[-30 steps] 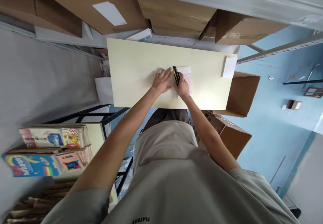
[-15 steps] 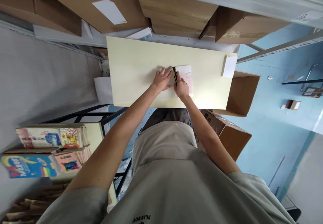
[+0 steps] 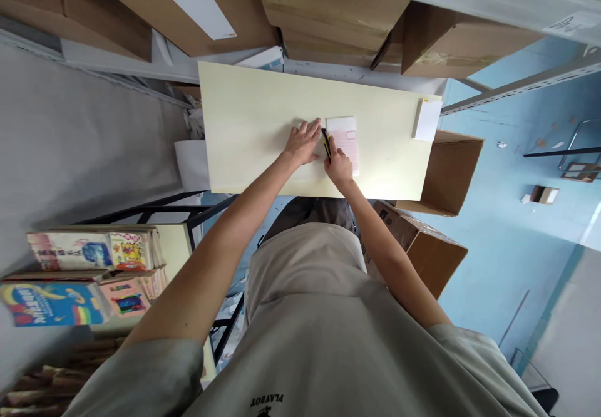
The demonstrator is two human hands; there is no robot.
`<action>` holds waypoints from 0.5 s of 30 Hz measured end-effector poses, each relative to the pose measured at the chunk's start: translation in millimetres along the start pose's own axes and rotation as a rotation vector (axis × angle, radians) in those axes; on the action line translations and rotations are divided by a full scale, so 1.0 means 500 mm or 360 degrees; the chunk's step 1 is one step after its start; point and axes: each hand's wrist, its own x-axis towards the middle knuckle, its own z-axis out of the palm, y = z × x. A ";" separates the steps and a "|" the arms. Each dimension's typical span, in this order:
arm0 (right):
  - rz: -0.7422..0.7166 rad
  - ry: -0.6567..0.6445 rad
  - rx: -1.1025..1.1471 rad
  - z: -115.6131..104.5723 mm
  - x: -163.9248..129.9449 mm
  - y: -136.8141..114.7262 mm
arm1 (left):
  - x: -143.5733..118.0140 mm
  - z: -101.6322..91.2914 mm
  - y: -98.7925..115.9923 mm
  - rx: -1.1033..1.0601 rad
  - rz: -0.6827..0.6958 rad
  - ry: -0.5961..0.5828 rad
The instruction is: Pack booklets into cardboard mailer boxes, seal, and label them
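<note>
Knife (image 3: pixel 325 143) between both hands

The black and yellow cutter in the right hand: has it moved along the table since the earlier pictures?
Yes, slightly. Against the white and pink paper, the cutter in the right hand has slid toward the table's near edge.

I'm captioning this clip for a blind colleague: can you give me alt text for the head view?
Seen from above, a person's left hand lies flat on a pale yellow table while the right hand holds a black-and-yellow utility knife beside a white-and-pink sheet. Cardboard boxes surround the table.
</note>
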 end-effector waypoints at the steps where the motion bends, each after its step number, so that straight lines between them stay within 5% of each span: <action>1: 0.0001 0.0002 0.0005 0.003 -0.004 0.000 | 0.000 -0.001 0.000 0.0002 -0.0002 -0.0006; 15: 0.0013 -0.0045 -0.0060 0.028 -0.073 0.006 | 0.008 0.015 -0.010 -0.0013 0.0001 0.0003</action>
